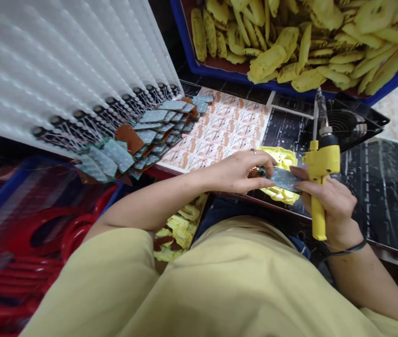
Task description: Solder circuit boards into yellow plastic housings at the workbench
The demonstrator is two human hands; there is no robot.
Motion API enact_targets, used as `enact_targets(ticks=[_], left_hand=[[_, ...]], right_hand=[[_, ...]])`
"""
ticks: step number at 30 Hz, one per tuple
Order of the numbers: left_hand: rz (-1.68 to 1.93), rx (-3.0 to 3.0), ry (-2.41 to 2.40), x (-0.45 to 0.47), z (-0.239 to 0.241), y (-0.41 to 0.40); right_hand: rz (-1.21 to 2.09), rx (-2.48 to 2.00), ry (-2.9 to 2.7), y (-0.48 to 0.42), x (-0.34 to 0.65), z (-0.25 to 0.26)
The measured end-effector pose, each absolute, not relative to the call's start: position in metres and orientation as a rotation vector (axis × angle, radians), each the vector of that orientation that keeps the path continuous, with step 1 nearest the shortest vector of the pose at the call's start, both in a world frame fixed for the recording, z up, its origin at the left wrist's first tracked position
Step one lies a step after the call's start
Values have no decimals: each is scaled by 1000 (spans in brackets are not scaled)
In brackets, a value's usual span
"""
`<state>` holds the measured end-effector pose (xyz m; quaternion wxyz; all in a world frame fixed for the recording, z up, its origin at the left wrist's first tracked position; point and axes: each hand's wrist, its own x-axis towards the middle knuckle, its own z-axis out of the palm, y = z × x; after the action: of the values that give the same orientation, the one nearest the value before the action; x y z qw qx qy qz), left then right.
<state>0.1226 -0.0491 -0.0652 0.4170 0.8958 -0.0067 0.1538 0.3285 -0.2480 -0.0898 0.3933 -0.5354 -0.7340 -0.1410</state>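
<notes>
My left hand (236, 172) pinches one end of a small grey circuit board (285, 179) over the front edge of the bench. My right hand (328, 201) grips a yellow soldering iron (320, 164) by its handle, tip pointing up and away, while its fingers steady the other end of the board. A yellow plastic casing (283, 157) lies directly under the board. Both hands are closed.
A blue crate (199, 65) of yellow casings sits at the back. Several circuit boards (150, 131) wired to white tubes (62, 61) lie at the left. A small black fan (346, 126) stands behind the iron. Red rings (44, 234) fill a bin at lower left.
</notes>
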Motion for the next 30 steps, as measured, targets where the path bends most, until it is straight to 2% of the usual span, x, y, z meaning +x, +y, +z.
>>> enact_targets(ticks=[6,12,14,19,22,26,30], left_hand=[[327,2173,28,130,-62,-51],[820,1877,395,118,-89,-37],[859,1918,465,109,-99,-33],[880,2158,376,102,-111,-37],[968,2093,281,117,-106,-42],[958,1908,202,140,-94,-49],[750,1751,303,151,-88,-55]], right_hand=[[-405,-1336,-1983,-251,326,-83],[-500,-1362,-1876,-259,328,-94],[-559,-1381,-1804,-260,328,-100],[-592,-1390,-1758,-258,323,-107],[-553,-1395,-1762,-256,319,-106],[-528,-1396,-1755,-254,315,-108],[-491,-1385,-1731,-253,311,-111]])
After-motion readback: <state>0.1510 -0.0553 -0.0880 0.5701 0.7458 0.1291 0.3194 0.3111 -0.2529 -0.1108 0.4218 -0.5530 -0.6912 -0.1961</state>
